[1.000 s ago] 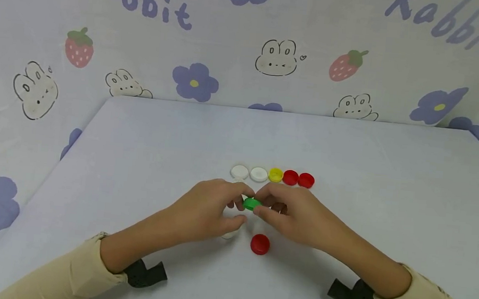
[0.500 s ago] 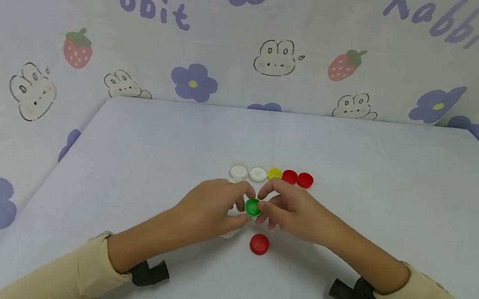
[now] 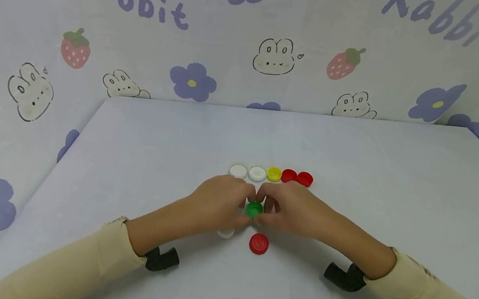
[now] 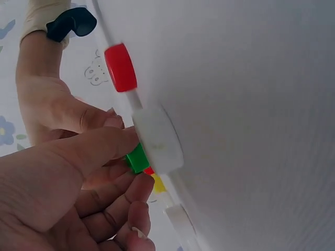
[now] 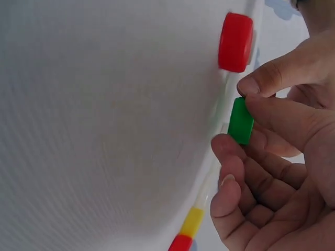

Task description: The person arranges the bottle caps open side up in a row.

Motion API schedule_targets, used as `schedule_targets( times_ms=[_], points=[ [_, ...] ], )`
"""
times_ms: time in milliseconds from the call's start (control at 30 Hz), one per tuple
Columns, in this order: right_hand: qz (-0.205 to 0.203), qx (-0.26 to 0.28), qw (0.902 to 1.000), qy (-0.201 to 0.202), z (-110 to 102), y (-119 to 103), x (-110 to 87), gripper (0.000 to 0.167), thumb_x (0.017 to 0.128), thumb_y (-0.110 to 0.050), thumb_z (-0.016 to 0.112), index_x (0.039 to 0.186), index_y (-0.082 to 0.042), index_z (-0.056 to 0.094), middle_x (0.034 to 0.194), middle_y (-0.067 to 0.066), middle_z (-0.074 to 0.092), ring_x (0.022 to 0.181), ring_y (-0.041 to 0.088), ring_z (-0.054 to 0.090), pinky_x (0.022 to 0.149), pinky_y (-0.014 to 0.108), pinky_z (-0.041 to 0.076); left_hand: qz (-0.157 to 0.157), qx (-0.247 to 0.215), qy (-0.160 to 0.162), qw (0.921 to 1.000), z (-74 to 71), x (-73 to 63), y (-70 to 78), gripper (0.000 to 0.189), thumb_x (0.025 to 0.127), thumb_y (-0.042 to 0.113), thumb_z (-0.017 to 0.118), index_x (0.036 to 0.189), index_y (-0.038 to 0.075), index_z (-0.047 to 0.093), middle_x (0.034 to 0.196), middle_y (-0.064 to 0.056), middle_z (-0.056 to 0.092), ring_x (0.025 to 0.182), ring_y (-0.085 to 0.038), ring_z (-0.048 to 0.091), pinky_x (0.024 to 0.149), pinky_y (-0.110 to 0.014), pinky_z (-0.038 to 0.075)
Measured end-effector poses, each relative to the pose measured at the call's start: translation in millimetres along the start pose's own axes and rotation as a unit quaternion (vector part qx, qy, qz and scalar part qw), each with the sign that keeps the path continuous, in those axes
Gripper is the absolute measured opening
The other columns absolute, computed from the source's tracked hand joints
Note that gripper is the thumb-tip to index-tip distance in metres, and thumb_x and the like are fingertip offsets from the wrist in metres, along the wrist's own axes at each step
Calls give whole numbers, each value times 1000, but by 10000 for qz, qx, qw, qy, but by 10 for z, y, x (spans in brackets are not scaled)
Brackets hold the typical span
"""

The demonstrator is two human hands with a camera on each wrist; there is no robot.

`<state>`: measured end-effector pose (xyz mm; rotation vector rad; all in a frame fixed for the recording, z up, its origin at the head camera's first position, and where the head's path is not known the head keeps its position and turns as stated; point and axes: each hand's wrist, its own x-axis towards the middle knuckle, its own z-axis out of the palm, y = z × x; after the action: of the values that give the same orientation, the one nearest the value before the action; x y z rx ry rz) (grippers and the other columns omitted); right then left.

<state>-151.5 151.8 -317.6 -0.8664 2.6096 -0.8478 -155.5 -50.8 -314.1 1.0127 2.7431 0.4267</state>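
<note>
A green bottle cap [image 3: 254,210] is hollow side up between the two hands, over the middle of the table. The left hand [image 3: 223,202] holds its left side with curled thumb and forefinger. From the right, the right hand [image 3: 287,208] grips the same cap, and the thumbs meet at its near edge. In the right wrist view the green cap [image 5: 241,121] shows side-on between thumb and fingers. Nearer the person lies a red bottle cap [image 3: 259,244], top up. A white cap [image 3: 226,234] is partly hidden under the left hand.
Behind the hands runs a row of caps: a white cap [image 3: 238,171], another white cap [image 3: 257,173], a yellow cap [image 3: 274,174] and two red caps [image 3: 305,179]. A white cloth covers the table [image 3: 159,133]; a printed curtain [image 3: 227,39] hangs behind.
The green cap has turned from tilted on edge to hollow side up. Both hands have drawn closer together round it, thumbs now meeting. The caps on the table have stayed put.
</note>
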Motion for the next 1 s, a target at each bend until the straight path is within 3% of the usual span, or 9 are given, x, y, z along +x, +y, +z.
schedule_targets(
  times_ms=[200, 367, 533, 1000],
  points=[
    [88, -486, 9986, 181, -4, 16, 105, 24, 86, -15, 83, 105, -5, 72, 73, -8, 63, 71, 9, 59, 65, 26, 52, -174, 139, -215, 9995, -40, 141, -32, 20, 89, 24, 80, 103, 10, 74, 75, 6, 62, 75, -14, 57, 68, -27, 48],
    [-29, -763, 9959, 480, -6, 59, 183, 21, 85, -12, 84, 102, -4, 74, 71, -7, 63, 70, 12, 59, 66, 27, 50, -99, 309, 14, 9995, -51, 196, -74, 14, 91, 21, 78, 96, 10, 72, 71, 4, 57, 74, -15, 54, 65, -28, 45],
    [-133, -812, 9948, 606, -24, 78, 241, 18, 86, -10, 83, 100, -4, 75, 70, -5, 64, 70, 13, 59, 66, 29, 49, -36, 558, 171, 9983, -70, 223, -87, 11, 92, 17, 76, 92, 8, 71, 73, 1, 57, 71, -18, 54, 62, -29, 43],
    [-13, -875, 9933, 756, -30, 72, 326, 18, 86, -10, 83, 102, -4, 76, 65, -5, 59, 63, 13, 54, 61, 29, 47, -230, 943, 134, 9952, -93, 277, -85, 12, 94, 17, 74, 90, 8, 68, 77, 0, 58, 73, -18, 55, 60, -26, 43]
  ],
)
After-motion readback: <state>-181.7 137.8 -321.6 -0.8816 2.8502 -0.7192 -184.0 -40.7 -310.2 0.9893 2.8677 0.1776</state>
